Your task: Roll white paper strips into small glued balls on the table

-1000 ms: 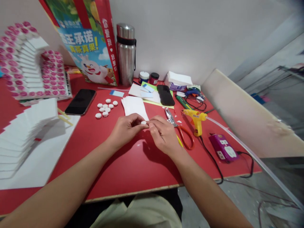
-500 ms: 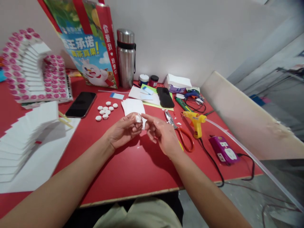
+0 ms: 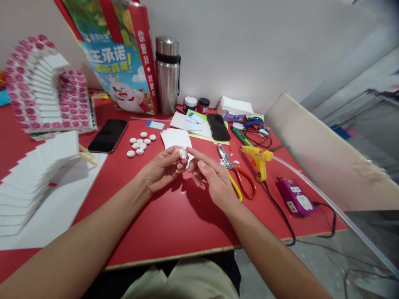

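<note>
My left hand [image 3: 160,170] pinches a small crumpled white piece [image 3: 183,154], like folded paper or tissue, between thumb and fingers. Close on its right is my right hand [image 3: 216,182], its index finger stretched out to touch the piece, the thumb apart and the other fingers loosely bent. Just behind the hands lies a stack of white paper sheets [image 3: 175,137], partly covered by them. Several small white round pieces [image 3: 142,146] are grouped on the red table to the left of the stack.
Pliers [image 3: 233,170] with red and yellow handles lie at right, near a yellow glue gun [image 3: 260,158] and a purple power socket [image 3: 295,197]. Two phones, a steel flask [image 3: 167,79] and a printed bag [image 3: 121,62] stand behind. Folded white paper models [image 3: 40,174] occupy the left.
My right thumb has lifted away from its curled fingers, and the hand has turned slightly. The left hand still holds the white piece. The view has shifted a little.
</note>
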`<control>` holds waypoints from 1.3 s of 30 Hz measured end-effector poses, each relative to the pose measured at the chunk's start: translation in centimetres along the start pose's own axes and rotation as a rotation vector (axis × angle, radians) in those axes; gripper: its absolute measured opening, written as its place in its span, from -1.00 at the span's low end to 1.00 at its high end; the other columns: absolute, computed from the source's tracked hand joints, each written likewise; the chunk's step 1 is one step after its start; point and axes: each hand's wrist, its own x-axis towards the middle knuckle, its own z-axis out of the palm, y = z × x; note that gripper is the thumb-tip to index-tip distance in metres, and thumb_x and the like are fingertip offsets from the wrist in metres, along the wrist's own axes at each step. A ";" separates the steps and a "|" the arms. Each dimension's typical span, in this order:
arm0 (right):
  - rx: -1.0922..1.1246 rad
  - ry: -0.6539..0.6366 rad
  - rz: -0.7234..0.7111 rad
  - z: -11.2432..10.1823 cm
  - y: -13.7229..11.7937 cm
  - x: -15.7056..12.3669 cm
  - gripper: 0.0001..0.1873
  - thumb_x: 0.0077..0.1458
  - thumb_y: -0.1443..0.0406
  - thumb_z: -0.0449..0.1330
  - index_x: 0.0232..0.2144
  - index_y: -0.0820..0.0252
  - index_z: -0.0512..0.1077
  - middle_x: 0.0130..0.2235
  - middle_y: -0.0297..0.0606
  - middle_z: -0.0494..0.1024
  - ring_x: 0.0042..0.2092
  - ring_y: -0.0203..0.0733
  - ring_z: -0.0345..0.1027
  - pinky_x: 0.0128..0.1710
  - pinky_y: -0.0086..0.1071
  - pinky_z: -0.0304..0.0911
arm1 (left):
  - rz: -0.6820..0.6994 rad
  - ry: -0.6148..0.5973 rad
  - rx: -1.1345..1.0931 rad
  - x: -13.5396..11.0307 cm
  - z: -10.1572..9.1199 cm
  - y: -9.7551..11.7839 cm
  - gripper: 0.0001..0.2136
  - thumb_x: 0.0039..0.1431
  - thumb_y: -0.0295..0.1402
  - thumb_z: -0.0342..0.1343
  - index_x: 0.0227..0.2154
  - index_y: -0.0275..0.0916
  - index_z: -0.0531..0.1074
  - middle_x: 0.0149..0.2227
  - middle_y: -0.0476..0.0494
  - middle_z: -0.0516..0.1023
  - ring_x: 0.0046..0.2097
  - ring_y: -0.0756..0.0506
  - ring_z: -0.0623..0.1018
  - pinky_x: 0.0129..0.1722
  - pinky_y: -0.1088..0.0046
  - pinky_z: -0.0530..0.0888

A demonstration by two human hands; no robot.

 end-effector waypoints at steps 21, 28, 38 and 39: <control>-0.519 0.003 -0.215 -1.1 -0.9 0.1 -0.67 0.37 0.26 0.06 0.06 0.08 0.53 -0.21 -0.21 0.57 -0.24 -0.22 0.44 -0.24 -0.31 0.36 | -0.009 0.073 0.156 -0.1 0.4 -0.2 -0.68 -0.04 -0.24 0.49 -0.45 -0.34 0.49 -0.50 -0.03 0.49 -0.52 0.12 0.39 -0.50 0.66 0.34; -0.328 0.112 -0.193 -1.2 -0.8 0.2 -0.71 0.30 0.26 0.16 0.02 0.08 0.54 -0.20 -0.24 0.53 -0.41 -0.33 0.31 -0.45 -0.39 0.25 | -0.016 0.092 0.126 0.1 0.3 -0.2 -0.68 -0.06 -0.24 0.50 -0.43 -0.35 0.50 -0.52 -0.03 0.47 -0.52 0.12 0.39 -0.50 0.67 0.34; 0.341 0.139 0.302 -1.5 -0.3 1.6 -0.68 -0.15 0.18 0.52 -0.45 0.22 0.50 -0.49 -0.37 0.55 -0.60 -0.47 0.17 -0.68 -0.55 -0.01 | -0.026 0.108 0.180 0.1 0.0 -0.1 -0.71 -0.02 -0.25 0.47 -0.40 -0.32 0.52 -0.32 -0.12 0.60 -0.32 0.04 0.56 -0.22 0.53 0.53; 0.326 0.143 0.287 -1.5 -0.3 1.7 -0.66 -0.15 0.16 0.52 -0.48 0.22 0.49 -0.52 -0.37 0.54 -0.63 -0.47 0.16 -0.69 -0.54 -0.03 | -0.030 0.110 0.181 0.1 0.0 -0.1 -0.70 -0.04 -0.24 0.48 -0.40 -0.32 0.53 -0.32 -0.12 0.60 -0.33 0.04 0.55 -0.23 0.53 0.54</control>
